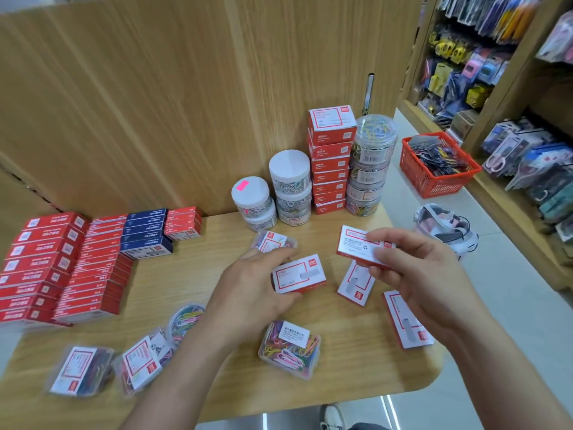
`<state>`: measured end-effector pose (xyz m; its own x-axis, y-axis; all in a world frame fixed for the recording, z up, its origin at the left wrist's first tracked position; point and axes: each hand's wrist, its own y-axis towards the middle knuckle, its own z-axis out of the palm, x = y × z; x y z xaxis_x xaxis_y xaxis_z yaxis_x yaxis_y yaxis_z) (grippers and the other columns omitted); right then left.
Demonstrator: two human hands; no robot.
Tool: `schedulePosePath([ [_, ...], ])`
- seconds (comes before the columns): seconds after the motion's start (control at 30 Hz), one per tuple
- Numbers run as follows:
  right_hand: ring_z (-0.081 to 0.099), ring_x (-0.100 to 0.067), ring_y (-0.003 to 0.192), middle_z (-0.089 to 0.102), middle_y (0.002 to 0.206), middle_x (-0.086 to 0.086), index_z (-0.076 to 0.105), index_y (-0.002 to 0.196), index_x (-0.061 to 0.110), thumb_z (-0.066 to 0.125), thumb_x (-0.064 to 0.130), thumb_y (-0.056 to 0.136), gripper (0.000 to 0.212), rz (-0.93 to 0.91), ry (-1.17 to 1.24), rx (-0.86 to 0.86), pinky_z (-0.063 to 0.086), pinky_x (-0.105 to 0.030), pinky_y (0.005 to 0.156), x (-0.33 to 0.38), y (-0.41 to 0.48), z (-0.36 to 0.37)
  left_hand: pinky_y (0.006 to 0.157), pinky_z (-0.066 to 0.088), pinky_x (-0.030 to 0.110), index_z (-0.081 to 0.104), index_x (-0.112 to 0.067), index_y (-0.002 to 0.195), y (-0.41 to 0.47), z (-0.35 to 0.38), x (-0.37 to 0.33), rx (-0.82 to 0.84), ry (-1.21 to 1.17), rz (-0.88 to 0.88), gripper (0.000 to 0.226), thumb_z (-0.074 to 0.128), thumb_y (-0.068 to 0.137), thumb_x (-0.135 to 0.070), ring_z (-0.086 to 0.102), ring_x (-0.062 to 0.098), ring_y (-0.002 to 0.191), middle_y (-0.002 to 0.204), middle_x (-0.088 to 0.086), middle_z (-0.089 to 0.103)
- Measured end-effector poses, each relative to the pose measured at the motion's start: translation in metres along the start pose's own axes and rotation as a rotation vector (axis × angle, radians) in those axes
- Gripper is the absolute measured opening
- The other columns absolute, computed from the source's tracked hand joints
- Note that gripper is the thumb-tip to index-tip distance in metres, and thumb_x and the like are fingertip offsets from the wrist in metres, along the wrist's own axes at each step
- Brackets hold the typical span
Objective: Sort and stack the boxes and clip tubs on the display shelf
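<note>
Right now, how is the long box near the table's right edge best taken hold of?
Probably from above, pinching the box across its narrow width at mid-length. It lies flat, face up, with both long sides free on the table, so fingers can slip down each side.

Single head cam, wide-angle, looking forward and down, close over the surface point(356, 377). Wood back panel point(186, 88) ahead, left hand point(248, 293) and right hand point(424, 274) at frame bottom.

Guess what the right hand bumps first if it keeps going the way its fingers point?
Probably the small clear clip box by the left hand; the right hand looks raised, so it might pass over.
</note>
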<state>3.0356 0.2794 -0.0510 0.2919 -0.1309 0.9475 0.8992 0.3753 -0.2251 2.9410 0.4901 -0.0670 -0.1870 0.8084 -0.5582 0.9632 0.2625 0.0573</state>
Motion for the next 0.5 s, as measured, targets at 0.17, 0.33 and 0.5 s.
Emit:
schedulePosePath([
  [0.17, 0.069, -0.020, 0.085, 0.076, 0.096, -0.007, 0.071, 0.100, 0.012, 0.072, -0.012, 0.071, 0.038, -0.049, -0.153, 0.158, 0.057, -0.026, 0.074, -0.001, -0.003, 0.008, 0.091, 0.050, 0.024, 0.065, -0.052, 0.105, -0.013, -0.004, 0.010, -0.085, -0.394, -0.151, 0.059, 0.085, 0.054, -0.031, 0.063, 0.002, 0.093, 0.095, -0.017, 0.065],
  [0.33, 0.043, -0.015, 0.044, 0.052, 0.054, -0.011, 0.071, 0.085, 0.005, 0.072, 0.023, 0.072, 0.023, -0.161, -0.223, 0.180, 0.036, -0.020, 0.043, 0.000, -0.001, 0.027, 0.076, 0.053, 0.023, 0.067, -0.035, 0.108, -0.023, -0.018, 0.008, -0.064, -0.583, -0.184, 0.056, 0.084, 0.066, -0.002, 0.068, 0.006, 0.090, 0.095, -0.023, 0.069],
  [0.5, 0.059, -0.015, 0.064, 0.066, 0.074, -0.011, 0.069, 0.092, 0.010, 0.062, 0.032, 0.080, 0.027, -0.062, -0.209, 0.240, 0.049, -0.026, 0.056, 0.003, 0.002, 0.044, 0.077, 0.054, 0.019, 0.061, -0.046, 0.107, -0.028, -0.028, 0.011, -0.113, -0.477, -0.126, 0.066, 0.088, 0.059, -0.009, 0.068, 0.000, 0.090, 0.106, -0.016, 0.070],
])
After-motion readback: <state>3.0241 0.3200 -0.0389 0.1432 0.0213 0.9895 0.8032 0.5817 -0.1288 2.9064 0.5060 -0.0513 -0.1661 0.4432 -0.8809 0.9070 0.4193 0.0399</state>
